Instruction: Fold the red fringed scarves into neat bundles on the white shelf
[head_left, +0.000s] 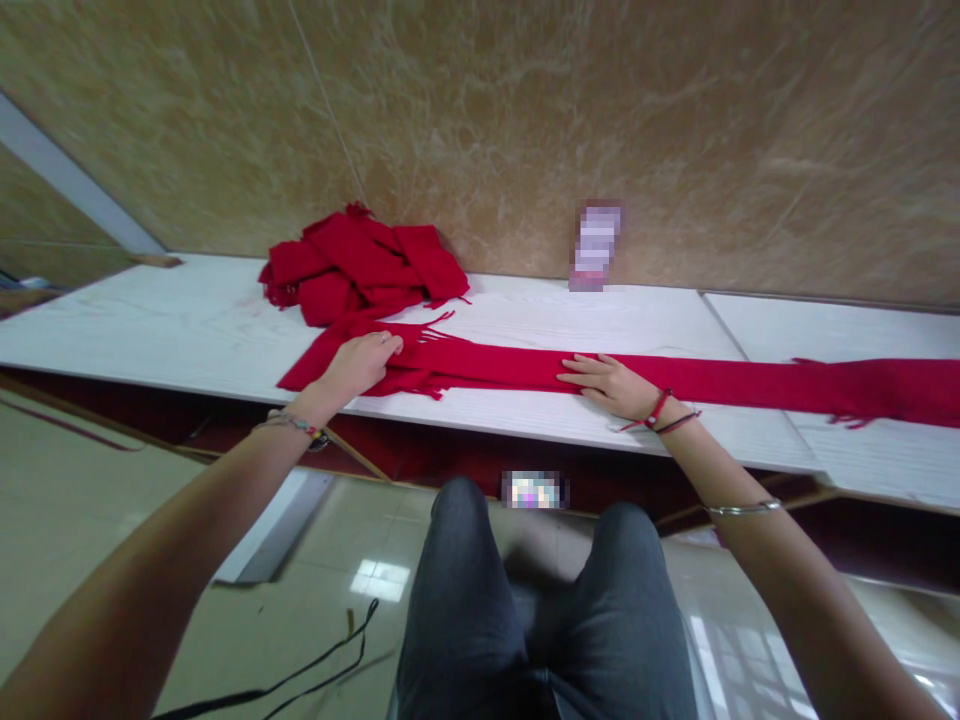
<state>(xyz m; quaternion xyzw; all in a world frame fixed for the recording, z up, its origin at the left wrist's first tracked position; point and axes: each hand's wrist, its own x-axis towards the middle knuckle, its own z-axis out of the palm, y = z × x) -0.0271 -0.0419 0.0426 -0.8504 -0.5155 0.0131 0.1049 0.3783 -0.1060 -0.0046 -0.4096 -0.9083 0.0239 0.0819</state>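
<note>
A long red scarf (pixel 510 366) with fringed ends lies stretched across the white tabletop, running out past the right edge of the view. My left hand (pixel 365 362) is at its left part, fingers curled into the red cloth near some fringe, apparently gripping it; the fingertips are partly hidden. Further right, my right hand (pixel 611 385) rests flat on the scarf with its fingers spread. Behind my left hand, a heap of crumpled red scarves (pixel 367 262) is piled against the wall.
The white table (pixel 210 300) is narrow and backed by a brown marbled wall (pixel 480 130). A blurred-out packet or card (pixel 597 243) stands against the wall. Below the tabletop is an open shelf with a blurred item (pixel 533 490). A dark cord (pixel 322 655) is seen at lower left.
</note>
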